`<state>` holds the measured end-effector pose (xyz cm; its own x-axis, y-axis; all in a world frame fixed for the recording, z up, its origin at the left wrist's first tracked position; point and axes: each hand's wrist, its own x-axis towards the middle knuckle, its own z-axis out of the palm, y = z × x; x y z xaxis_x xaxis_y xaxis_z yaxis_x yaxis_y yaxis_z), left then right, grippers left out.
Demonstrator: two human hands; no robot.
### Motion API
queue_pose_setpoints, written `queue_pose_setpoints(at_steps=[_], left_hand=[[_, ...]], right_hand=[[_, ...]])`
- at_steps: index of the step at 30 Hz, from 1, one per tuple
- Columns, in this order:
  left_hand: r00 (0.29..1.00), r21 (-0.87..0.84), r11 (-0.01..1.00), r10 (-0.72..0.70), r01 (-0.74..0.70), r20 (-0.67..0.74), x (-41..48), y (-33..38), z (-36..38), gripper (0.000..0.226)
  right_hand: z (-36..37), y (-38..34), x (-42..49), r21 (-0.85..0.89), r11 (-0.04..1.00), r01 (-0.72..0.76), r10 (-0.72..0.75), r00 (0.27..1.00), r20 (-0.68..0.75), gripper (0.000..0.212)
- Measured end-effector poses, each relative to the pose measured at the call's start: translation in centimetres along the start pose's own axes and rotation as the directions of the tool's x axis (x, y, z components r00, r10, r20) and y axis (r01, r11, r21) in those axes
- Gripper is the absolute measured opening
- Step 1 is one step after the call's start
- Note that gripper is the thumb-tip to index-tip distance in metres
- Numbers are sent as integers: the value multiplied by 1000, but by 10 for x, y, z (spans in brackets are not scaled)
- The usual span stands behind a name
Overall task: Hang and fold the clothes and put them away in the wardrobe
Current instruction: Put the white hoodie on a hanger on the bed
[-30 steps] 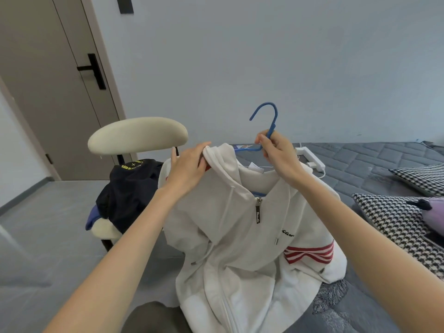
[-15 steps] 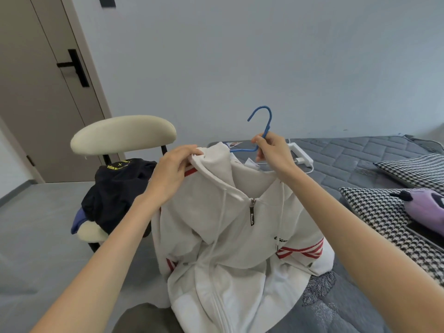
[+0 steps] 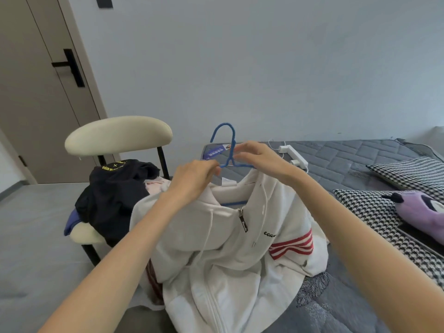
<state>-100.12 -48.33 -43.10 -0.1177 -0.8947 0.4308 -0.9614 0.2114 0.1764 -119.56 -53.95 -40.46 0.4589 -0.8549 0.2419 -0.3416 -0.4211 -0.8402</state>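
A white zip hoodie (image 3: 242,248) with red stripes hangs in front of me on a blue hanger (image 3: 227,146), whose hook points up and left. My left hand (image 3: 194,177) grips the hoodie's left shoulder at the hanger's left arm. My right hand (image 3: 258,157) pinches the hanger's neck and right arm above the collar. The hoodie's lower half rests bunched on the grey bed (image 3: 348,164). The hanger's bottom bar shows blue inside the collar.
A cream chair (image 3: 117,138) on the left holds a dark garment (image 3: 115,195) with pink and blue clothes under it. Houndstooth pillows (image 3: 374,212) and a purple plush toy (image 3: 422,212) lie on the bed at right. A white power strip (image 3: 294,156) sits behind the hanger. A door (image 3: 38,87) stands far left.
My left hand moved right and up along the hoodie's shoulder, toward the hanger's neck. The hood now drapes over the hanger's left side. The hook has turned and points more to the left.
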Motion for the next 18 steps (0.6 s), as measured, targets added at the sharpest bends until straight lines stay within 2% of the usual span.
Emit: queue_pose_setpoints(at_steps=[2, 3, 5, 7, 10, 12, 14, 16, 18], left_hand=[[1000, -18, 1000, -1, 0, -27, -9, -1, 6, 24], [999, -40, 999, -8, 7, -35, -12, -1, 8, 25], [999, -85, 996, -11, 8, -38, -17, -2, 11, 24], [999, -128, 992, 15, -20, -45, -21, -1, 13, 23], [996, -168, 985, 15, -29, -86, -27, -2, 17, 20], [996, -150, 988, 19, -31, -83, -29, -4, 20, 20], [998, -119, 992, 44, -50, -55, -31, -6, 23, 22], [999, -111, 993, 48, -51, -25, -34, -7, 26, 23], [1000, -125, 992, 15, -14, 10, -37, -10, 27, 23]], right_hand=[[-11, 8, 3, -269, 958, -98, 48, 981, -188, 27], [-14, 10, 4, -406, 901, -152, 72, 976, -207, 28], [-15, 11, 6, -586, 762, -276, 262, 959, -110, 36], [-10, 11, 9, -625, 690, -365, 432, 900, -49, 44], [-8, 11, 13, -728, 571, -380, 504, 862, -55, 53], [-8, 12, 14, -786, 500, -363, 571, 821, -15, 51], [-6, 13, 13, -832, 449, -327, 636, 770, 41, 40], [-2, 18, 10, -833, 442, -332, 674, 736, 64, 32], [-1, 25, 8, -768, 510, -388, 655, 754, 53, 31]])
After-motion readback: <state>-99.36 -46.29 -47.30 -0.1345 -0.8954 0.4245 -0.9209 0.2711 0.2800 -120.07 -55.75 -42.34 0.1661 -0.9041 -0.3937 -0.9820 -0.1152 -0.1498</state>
